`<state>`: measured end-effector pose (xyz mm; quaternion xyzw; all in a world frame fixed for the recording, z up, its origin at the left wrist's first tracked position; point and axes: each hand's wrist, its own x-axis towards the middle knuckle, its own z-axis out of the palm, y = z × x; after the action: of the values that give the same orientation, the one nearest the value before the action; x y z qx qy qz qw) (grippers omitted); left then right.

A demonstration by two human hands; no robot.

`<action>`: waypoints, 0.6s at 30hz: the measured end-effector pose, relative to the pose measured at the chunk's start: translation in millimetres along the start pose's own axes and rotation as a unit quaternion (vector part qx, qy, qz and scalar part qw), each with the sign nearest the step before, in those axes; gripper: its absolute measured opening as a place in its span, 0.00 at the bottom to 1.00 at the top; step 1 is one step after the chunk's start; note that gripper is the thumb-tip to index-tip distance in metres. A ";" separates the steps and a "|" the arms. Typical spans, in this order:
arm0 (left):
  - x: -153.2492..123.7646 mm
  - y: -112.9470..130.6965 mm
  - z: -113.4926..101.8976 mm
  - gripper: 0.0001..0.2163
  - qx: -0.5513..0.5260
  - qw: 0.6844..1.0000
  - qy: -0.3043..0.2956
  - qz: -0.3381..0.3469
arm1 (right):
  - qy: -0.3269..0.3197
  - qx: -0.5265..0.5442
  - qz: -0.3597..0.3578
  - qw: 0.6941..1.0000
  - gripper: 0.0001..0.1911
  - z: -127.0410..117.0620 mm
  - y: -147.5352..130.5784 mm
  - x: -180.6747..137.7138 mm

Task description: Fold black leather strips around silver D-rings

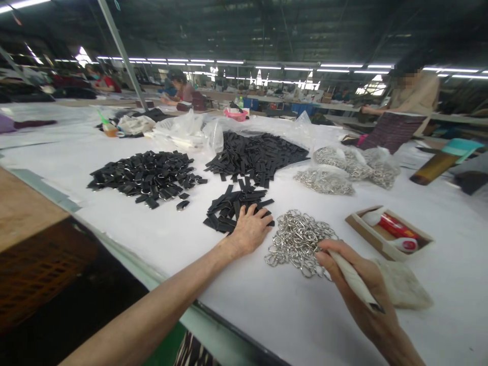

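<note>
My left hand [251,230] lies on a small pile of black fabric strips [224,206], fingers spread and bent over it. My right hand [362,274] is closed around a slim tool with a whitish, wrapped-looking handle [353,279]; its dark end points back toward my wrist. The thumb and forefinger tips are at the right edge of a heap of silvery metal rings [297,239]. Whether they also pinch a ring I cannot make out. Further left is a heap of black strips folded around metal rings [147,175]. Behind my left hand spreads a larger heap of flat black strips [259,152].
A shallow cardboard box [366,236] holds a red-and-white container. Beside my right wrist lies a pale block [404,284]. Clear bags of metal rings [324,179] and a brown bottle with a turquoise top [438,165] stand beyond. Several people work at tables behind.
</note>
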<state>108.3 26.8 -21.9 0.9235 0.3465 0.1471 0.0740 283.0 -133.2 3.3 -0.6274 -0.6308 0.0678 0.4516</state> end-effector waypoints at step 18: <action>-62.7 22.5 -17.4 0.12 0.114 0.992 0.006 0.061 | -0.118 0.026 -0.045 0.992 0.08 14.1 -12.6 -7.8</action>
<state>71.6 -30.8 -13.9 0.9445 0.3042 0.1162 -0.0428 263.1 -135.6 -0.5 -0.5739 -0.7054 0.1373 0.3928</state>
